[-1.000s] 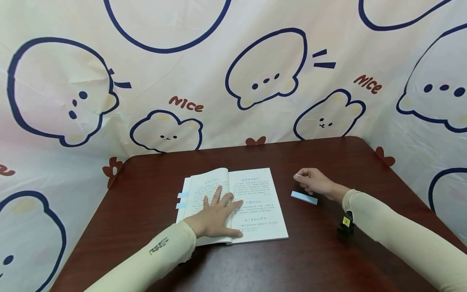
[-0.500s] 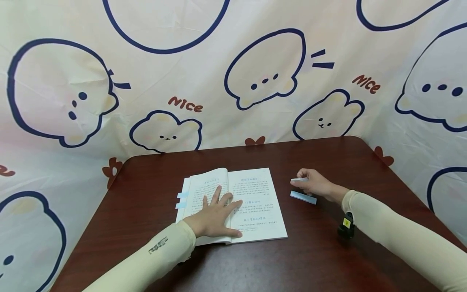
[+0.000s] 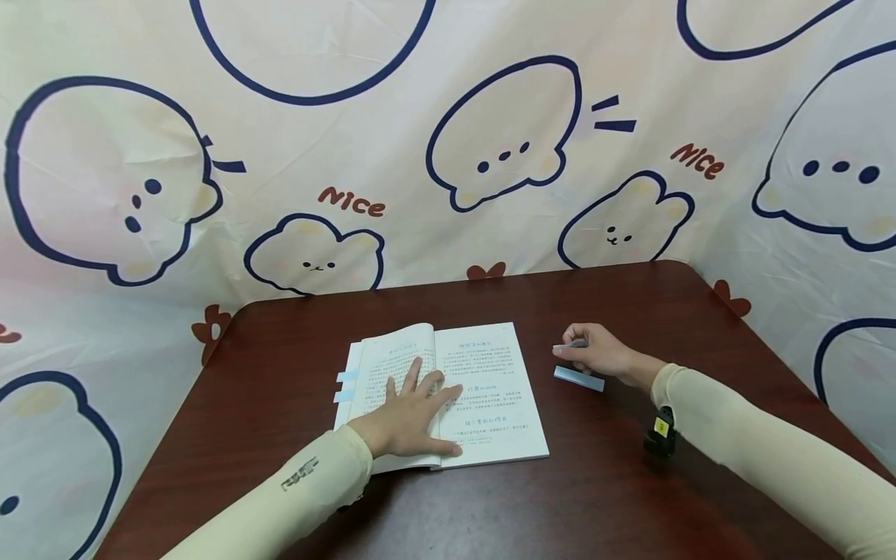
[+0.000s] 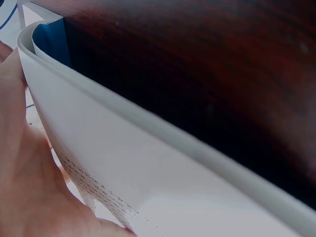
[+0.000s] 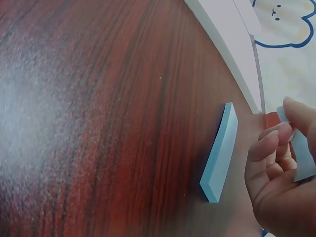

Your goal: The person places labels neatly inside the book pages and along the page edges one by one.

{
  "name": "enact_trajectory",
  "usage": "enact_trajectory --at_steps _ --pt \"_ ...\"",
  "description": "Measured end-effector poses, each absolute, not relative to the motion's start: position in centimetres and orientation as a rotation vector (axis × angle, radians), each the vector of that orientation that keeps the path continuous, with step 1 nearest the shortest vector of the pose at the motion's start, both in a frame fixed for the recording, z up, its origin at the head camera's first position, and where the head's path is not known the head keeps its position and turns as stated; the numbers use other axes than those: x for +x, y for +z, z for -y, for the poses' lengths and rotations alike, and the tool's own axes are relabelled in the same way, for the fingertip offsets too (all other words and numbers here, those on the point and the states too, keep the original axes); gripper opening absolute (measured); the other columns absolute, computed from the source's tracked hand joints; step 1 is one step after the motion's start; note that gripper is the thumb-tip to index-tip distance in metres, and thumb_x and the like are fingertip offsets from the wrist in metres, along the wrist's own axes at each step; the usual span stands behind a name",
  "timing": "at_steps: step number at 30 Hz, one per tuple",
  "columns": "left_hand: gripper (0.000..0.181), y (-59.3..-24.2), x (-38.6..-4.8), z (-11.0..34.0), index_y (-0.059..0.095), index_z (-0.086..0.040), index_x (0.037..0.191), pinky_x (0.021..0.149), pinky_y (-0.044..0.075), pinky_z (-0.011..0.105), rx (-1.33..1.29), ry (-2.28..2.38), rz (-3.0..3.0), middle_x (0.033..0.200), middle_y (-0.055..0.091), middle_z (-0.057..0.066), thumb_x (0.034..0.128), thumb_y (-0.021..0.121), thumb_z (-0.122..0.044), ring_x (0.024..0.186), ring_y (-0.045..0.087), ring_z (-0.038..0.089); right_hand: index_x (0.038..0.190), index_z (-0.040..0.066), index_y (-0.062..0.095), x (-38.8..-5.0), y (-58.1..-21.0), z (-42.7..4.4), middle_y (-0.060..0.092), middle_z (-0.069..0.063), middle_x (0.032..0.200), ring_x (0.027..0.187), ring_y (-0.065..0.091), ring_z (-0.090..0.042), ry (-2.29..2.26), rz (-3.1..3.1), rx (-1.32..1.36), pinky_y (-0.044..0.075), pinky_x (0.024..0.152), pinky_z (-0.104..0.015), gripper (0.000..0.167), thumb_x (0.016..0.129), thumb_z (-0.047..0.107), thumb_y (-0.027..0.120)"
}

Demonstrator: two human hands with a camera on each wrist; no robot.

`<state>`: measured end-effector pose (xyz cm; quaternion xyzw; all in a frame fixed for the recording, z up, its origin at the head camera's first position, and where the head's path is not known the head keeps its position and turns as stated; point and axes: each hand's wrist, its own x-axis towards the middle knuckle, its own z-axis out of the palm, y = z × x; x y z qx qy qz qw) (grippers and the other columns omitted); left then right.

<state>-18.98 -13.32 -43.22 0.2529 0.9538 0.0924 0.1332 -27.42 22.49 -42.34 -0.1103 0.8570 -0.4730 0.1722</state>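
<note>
An open book (image 3: 493, 365) with printed pages lies on the table. My left hand (image 3: 409, 420) rests on it with spread fingers, across the inner fold. Two light blue sticky tabs (image 3: 344, 396) jut out from the book's left edge. To the right of the book, my right hand (image 3: 603, 351) pinches a thin light blue sticky note strip (image 5: 303, 155) between thumb and fingers, a little above the table. Just below that hand lies a narrow light blue pad of sticky notes (image 3: 579, 379). In the left wrist view, the book's page edges (image 4: 163, 133) curve beside the palm.
The dark brown wooden table (image 3: 504, 517) extends around the book. Behind it and at both sides hangs a pale cloth (image 3: 413, 257) with cartoon drawings. A small black device (image 3: 660, 433) is strapped at the right wrist.
My right hand has turned the pinched strip, which showed only as a thin edge and then more broadly. The left hand stays on the book. The head view has shifted slightly.
</note>
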Motion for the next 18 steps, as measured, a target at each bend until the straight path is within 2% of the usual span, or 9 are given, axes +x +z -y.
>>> enact_trajectory --at_steps 7,10,14,18 --pt "0.093 -43.31 -19.02 13.28 0.036 -0.03 0.157 0.111 0.016 0.08 0.731 0.262 -2.776 0.164 0.029 0.009 0.0804 0.067 -0.074 0.157 0.001 0.047 0.092 0.004 0.054 -27.35 -42.37 -22.49 0.05 0.0 0.064 0.062 0.05 -0.015 -1.345 -2.427 -0.346 0.045 0.058 -0.028 0.023 0.097 0.02 0.069" --pt "0.093 -43.3 -18.91 13.29 0.036 -0.03 0.157 0.111 0.017 0.081 0.731 0.27 -2.774 0.164 0.029 0.009 0.0803 0.067 -0.074 0.156 0.001 0.048 0.094 0.003 0.06 -27.41 -42.5 -22.54 0.056 -0.001 0.066 0.064 0.052 -0.015 -1.333 -2.434 -0.324 0.047 0.059 -0.028 0.024 0.095 0.023 0.072" --pt "0.093 -43.29 -18.92 13.3 0.036 -0.03 0.157 0.111 0.016 0.08 0.73 0.266 -2.77 0.164 0.028 0.009 0.0807 0.066 -0.074 0.157 0.001 0.047 0.105 0.002 0.07 -27.61 -42.75 -22.64 0.068 -0.004 0.078 0.069 0.057 -0.017 -1.325 -2.444 -0.295 0.051 0.062 -0.029 0.03 0.095 0.029 0.072" --pt "0.093 -43.31 -18.97 13.29 0.035 -0.031 0.157 0.112 0.016 0.08 0.732 0.247 -2.771 0.164 0.028 0.009 0.0811 0.066 -0.073 0.157 0.001 0.047 0.117 0.001 0.071 -27.68 -42.82 -22.77 0.071 -0.009 0.087 0.073 0.061 -0.018 -1.321 -2.44 -0.3 0.055 0.066 -0.029 0.03 0.099 0.025 0.065"
